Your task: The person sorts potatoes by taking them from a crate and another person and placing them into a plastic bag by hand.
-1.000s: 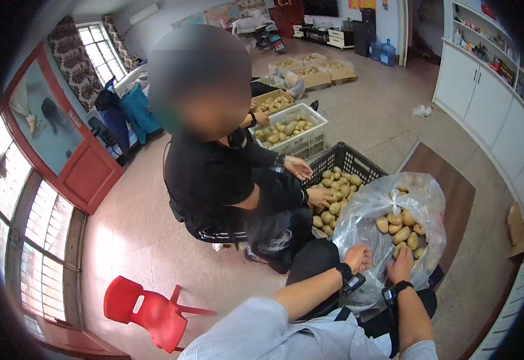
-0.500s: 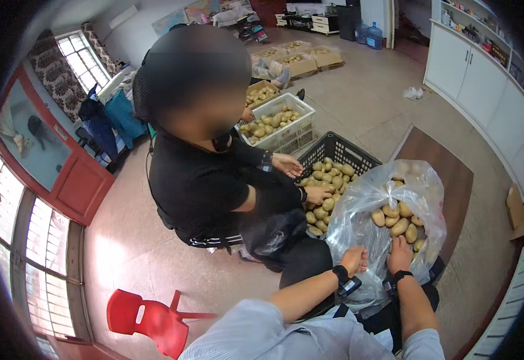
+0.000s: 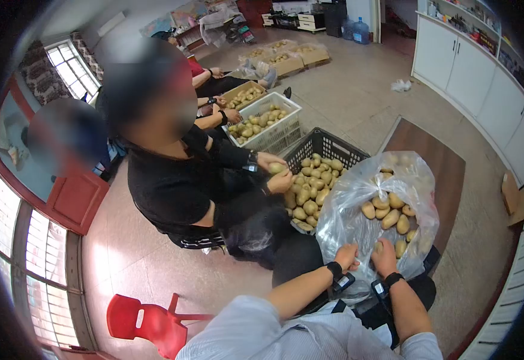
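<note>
A clear plastic bag (image 3: 349, 225) stands open in front of me, with several potatoes (image 3: 389, 219) in it. My right hand (image 3: 385, 261) is closed around a potato (image 3: 379, 246) at the near side of the bag. Just to its left, my left hand (image 3: 347, 257) has curled fingers beside the plastic; what they hold, if anything, is hidden. Left of the bag is a black crate (image 3: 351, 153) filled with potatoes. A co-worker in black holds a potato (image 3: 277, 168) with both hands above that crate's left edge.
A white crate (image 3: 291, 123) and several cardboard boxes (image 3: 313, 56) of potatoes stand farther back, with other people beside them. A red chair (image 3: 154, 327) is at lower left. White cabinets (image 3: 454, 72) line the right side. A brown board (image 3: 421, 144) lies behind the bag.
My right hand has drawn back from the potatoes in the bag toward my left hand, with a potato in it. The co-worker has lifted a potato from the black crate.
</note>
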Tool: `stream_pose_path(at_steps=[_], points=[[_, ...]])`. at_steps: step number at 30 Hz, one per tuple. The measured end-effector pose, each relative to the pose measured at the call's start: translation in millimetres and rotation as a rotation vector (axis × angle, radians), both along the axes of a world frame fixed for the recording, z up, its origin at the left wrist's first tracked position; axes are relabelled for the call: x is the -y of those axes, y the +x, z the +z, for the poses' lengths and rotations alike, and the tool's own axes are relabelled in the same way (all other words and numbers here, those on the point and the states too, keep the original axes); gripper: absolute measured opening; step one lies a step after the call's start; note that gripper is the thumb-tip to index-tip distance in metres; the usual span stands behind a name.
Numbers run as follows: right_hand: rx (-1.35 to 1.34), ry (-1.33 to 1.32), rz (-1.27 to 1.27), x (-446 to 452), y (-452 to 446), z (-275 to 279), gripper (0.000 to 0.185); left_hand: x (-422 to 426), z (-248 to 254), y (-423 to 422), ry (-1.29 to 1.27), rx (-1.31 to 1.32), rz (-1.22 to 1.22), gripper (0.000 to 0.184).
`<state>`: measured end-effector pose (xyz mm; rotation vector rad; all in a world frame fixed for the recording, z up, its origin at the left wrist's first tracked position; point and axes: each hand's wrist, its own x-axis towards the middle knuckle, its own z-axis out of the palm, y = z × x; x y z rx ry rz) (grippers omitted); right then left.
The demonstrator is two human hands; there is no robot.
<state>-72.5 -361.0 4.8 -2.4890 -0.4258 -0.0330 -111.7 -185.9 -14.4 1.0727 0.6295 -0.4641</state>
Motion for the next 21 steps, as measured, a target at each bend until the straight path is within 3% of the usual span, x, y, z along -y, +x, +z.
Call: stream_pose_path(at_steps=[4, 6, 7, 9, 13, 15, 17, 19, 21], points=[[-0.214, 0.296, 0.047, -12.5, -6.3, 29.7, 0.046, -1.9, 15.7, -5.0, -0.035, 0.014, -0.036, 0.043], [-0.682, 0.395, -0.068, -27.2, -19.3, 74.5, 0.046, -1.4, 30.9, -4.8, -0.185, -0.018, -0.084, 0.049], [-0.698, 0.388, -0.102, -25.5, -23.4, 68.4, 0.046, 0.7, 36.4, -2.7, -0.253, -0.083, -0.084, 0.051], [-0.310, 0.162, 0.049, -26.4, -23.9, 53.0, 0.046, 2.6, 32.9, -3.0, -0.307, -0.081, -0.126, 0.050], [-0.303, 0.158, 0.043, -23.8, -28.1, 49.6, 0.044, -3.4, 13.6, 0.1, -0.321, 0.110, -0.172, 0.041], [-0.346, 0.312, 0.066, -18.5, -25.2, 43.4, 0.042, -6.1, 21.2, 1.0, -0.358, 0.138, -0.138, 0.038], [-0.310, 0.296, 0.039, -14.3, -23.1, 39.8, 0.042, -12.2, 28.7, 6.1, -0.399, 0.163, -0.111, 0.035], [-0.281, 0.274, -0.004, -8.6, -23.6, 39.1, 0.042, -22.8, 36.7, 16.9, -0.490, 0.119, 0.114, 0.036], [-0.326, 0.135, -0.068, -1.3, -25.4, 37.2, 0.045, -42.7, 45.2, 32.5, -0.602, 0.193, 0.180, 0.035]])
